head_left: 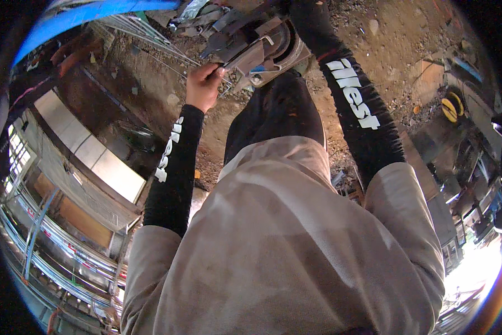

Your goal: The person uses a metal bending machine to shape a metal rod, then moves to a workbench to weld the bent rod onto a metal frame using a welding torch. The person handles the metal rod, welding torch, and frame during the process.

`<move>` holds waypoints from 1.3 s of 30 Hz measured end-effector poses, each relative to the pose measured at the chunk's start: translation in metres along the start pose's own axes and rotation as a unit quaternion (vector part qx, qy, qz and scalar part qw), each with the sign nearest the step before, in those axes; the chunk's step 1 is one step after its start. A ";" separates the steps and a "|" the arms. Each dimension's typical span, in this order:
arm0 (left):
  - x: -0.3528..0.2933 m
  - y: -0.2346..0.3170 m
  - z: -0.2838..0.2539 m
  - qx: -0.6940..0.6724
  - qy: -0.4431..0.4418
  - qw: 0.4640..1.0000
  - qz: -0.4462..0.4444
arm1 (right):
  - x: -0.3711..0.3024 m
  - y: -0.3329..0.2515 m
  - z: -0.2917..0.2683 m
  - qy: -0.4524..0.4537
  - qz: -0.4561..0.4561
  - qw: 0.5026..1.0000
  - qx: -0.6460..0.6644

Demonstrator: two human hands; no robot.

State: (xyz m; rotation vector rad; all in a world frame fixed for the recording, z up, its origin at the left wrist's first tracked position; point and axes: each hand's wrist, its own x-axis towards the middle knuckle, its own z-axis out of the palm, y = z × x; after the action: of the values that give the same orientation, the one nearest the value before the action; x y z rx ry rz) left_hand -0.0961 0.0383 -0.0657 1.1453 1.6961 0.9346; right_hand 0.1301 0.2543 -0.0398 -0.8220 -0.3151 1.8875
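My left hand (202, 86) is closed, thumb and fingers pinching the near end of a thin metal bar (241, 56). The bar lies along the base of a cut-off saw (280, 64), a dirty machine with a flat metal base and a curved dark guard. A small bent crank handle (269, 40) shows on the saw's clamp. My right arm reaches past the saw's right side to the top of the picture. There my right hand (309, 25) looks dark, perhaps gloved; its fingers are hidden, so its grip cannot be made out.
Several long metal rods (142, 30) and scrap (198, 14) lie beyond my left hand. Dirt ground (368, 36) with debris surrounds the saw. A yellow object (452, 107) lies at the right. Racks of long pipes (66, 251) and a pale panel (92, 148) stand at the left.
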 end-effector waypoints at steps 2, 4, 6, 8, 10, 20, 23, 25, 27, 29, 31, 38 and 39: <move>0.000 0.000 0.000 -0.017 0.013 1.000 0.005 | -0.002 0.001 -0.001 0.005 -0.008 1.000 0.011; -0.001 0.000 -0.001 0.002 0.001 1.000 -0.021 | -0.005 0.002 -0.002 0.008 -0.012 1.000 0.026; -0.001 0.001 -0.002 -0.043 -0.002 0.998 -0.048 | -0.008 0.003 -0.003 0.015 -0.015 0.999 0.038; -0.002 0.002 -0.003 -0.040 0.002 0.997 -0.066 | -0.011 0.003 -0.003 0.017 -0.021 0.998 0.052; -0.002 0.003 -0.004 0.008 0.007 0.997 -0.078 | -0.015 0.003 -0.002 0.019 -0.025 0.998 0.059; -0.002 0.005 -0.008 -0.058 -0.007 0.994 -0.088 | -0.020 0.005 -0.001 0.023 -0.028 0.996 0.076; -0.002 0.005 -0.008 -0.004 -0.005 0.997 -0.076 | -0.019 0.005 0.000 0.023 -0.027 0.996 0.081; -0.001 0.006 -0.007 -0.003 -0.007 0.997 -0.079 | -0.018 0.006 0.000 0.022 -0.026 0.996 0.084; 0.000 0.007 -0.006 -0.020 -0.012 0.998 -0.060 | -0.016 0.007 0.002 0.020 -0.025 0.996 0.084; 0.000 0.008 -0.005 -0.028 -0.012 0.999 -0.035 | -0.013 0.007 0.004 0.020 -0.024 0.996 0.087; 0.000 0.008 -0.004 -0.010 0.001 1.000 -0.009 | -0.010 0.008 0.007 0.019 -0.021 0.996 0.086; 0.000 0.005 0.003 -0.043 -0.016 0.998 -0.039 | 0.005 0.025 0.018 0.017 0.006 0.997 0.080; -0.001 0.006 0.005 -0.044 -0.013 0.999 -0.003 | 0.007 0.027 0.019 0.017 0.009 0.997 0.079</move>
State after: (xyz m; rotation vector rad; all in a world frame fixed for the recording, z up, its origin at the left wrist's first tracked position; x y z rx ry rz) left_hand -0.0895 0.0400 -0.0620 1.0902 1.6200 0.9770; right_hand 0.0967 0.2509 -0.0430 -0.7504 -0.1358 1.8873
